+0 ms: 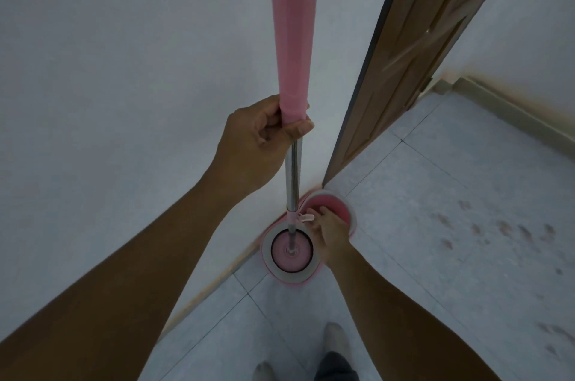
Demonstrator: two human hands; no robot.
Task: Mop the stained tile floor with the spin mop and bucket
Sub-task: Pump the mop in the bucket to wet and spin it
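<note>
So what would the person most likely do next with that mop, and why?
Probably flip the small pink lock lever on the mop pole. The right hand is already at it, the left hand steadies the pink grip, and the mop head sits in the spin bucket while the stains are not yet mopped.

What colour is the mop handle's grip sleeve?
Pink, above a bare metal pole; the mop handle shows clearly in the head view.

The pale grey tile floor (435,209) with dark grout lines carries a pink-and-grey oval plastic spin-mop bucket (298,279) at lower centre against the wall, and reddish-brown stains (504,228) at right.
</note>
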